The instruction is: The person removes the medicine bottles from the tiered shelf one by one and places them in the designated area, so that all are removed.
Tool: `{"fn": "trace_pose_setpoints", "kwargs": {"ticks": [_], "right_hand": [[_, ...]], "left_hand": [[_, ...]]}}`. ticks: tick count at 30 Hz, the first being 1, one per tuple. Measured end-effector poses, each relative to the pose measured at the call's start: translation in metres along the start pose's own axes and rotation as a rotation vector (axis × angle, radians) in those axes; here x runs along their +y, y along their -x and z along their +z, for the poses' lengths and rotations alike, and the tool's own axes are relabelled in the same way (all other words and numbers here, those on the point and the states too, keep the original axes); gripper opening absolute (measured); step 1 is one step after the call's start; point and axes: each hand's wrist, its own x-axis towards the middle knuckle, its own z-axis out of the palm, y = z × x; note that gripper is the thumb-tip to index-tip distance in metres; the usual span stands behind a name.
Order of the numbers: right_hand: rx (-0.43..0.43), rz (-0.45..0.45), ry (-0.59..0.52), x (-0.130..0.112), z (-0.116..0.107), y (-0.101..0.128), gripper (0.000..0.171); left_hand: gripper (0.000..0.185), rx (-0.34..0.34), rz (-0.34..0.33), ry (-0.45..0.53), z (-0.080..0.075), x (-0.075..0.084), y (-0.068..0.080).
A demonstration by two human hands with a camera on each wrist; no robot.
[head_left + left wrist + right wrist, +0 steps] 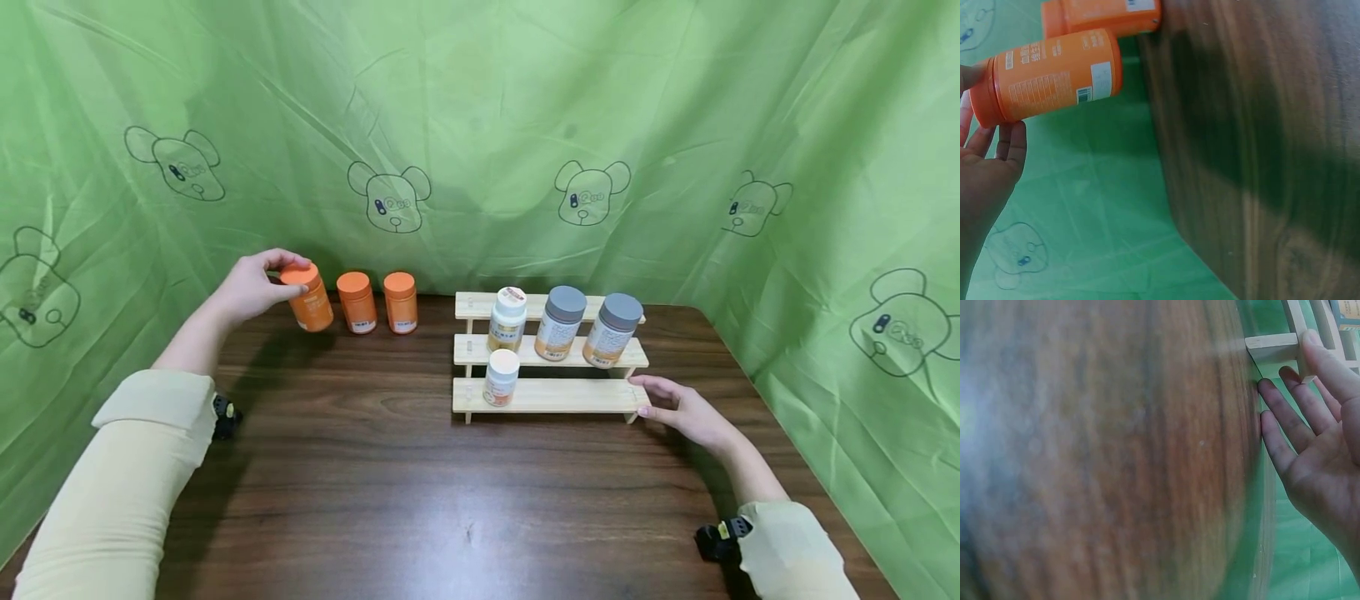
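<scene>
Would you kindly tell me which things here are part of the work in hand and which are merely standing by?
In hand:
left hand grips orange bottle
right hand touches wooden rack

Standing by:
two orange bottles
two white-capped bottles
two grey-capped bottles
green cloth

The left hand (985, 181) grips an orange bottle (1054, 75) by its cap, fingers (1011, 142) curled beneath. Just beside it, another orange bottle (1107, 15) stands on the dark wooden worktop (1260, 156).

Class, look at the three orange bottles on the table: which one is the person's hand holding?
The leftmost orange bottle. The left hand grips it by its cap and it tilts, while the middle orange bottle and right orange bottle stand upright, untouched.
</scene>
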Motion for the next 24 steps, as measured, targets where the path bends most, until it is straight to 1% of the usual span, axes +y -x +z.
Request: {"fn": "trace_pose_setpoints", "kwargs": {"ticks": [4, 11, 14, 21, 24], "right_hand": [[0.002, 0.012, 0.002, -0.002, 0.000, 0.001, 0.049], [0.007, 0.019, -0.001, -0.001, 0.002, 0.001, 0.049], [0.005, 0.014, -0.005, 0.001, 0.002, 0.001, 0.049], [0.005, 0.008, -0.014, 0.002, 0.001, 0.000, 0.048], [0.007, 0.005, -0.016, 0.002, 0.001, 0.000, 0.048]], "left_hand": [[0.042, 0.012, -0.013, 0.002, 0.008, -0.014, 0.000], [0.041, 0.077, -0.047, 0.044, 0.024, -0.037, 0.002], [0.040, 0.100, -0.051, 0.060, 0.029, -0.046, 0.001], [0.044, 0.107, -0.094, 0.091, 0.040, -0.057, -0.002], [0.045, 0.116, -0.099, 0.096, 0.042, -0.059, -0.004]]}}
